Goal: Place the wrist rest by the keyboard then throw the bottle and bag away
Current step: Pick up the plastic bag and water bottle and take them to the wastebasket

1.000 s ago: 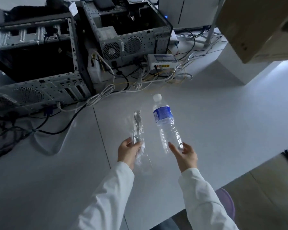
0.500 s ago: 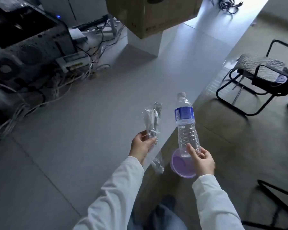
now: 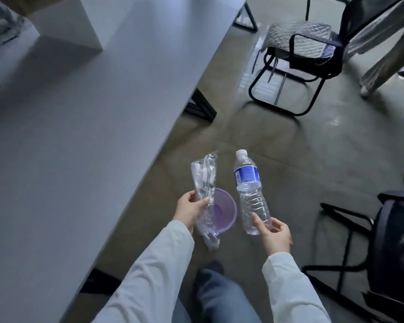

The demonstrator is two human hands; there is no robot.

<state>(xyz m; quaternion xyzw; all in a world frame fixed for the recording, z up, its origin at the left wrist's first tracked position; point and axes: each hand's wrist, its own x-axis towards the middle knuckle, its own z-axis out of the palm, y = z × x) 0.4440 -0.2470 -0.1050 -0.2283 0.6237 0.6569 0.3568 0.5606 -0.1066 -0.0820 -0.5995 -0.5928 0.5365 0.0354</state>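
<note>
My left hand [image 3: 189, 209] grips a crumpled clear plastic bag [image 3: 204, 180] around its middle, with its ends sticking up and hanging down. My right hand [image 3: 273, 234] holds a clear plastic bottle [image 3: 251, 192] by its base; it has a blue label and a white cap and points up and away. Both are held over the floor, just off the table's edge. A purple round bin [image 3: 224, 213] stands on the floor below, partly hidden behind the bag. The wrist rest and keyboard are out of view.
The grey table [image 3: 79, 136] fills the left half, its edge running diagonally. A black-framed chair [image 3: 299, 54] with a quilted cushion stands at the far right. Another dark chair [image 3: 392, 241] is close on the right. My legs show at the bottom.
The view has swung right, away from the computers and cables toward the floor. Both hands have carried the bag and bottle off the table to above the purple bin.
</note>
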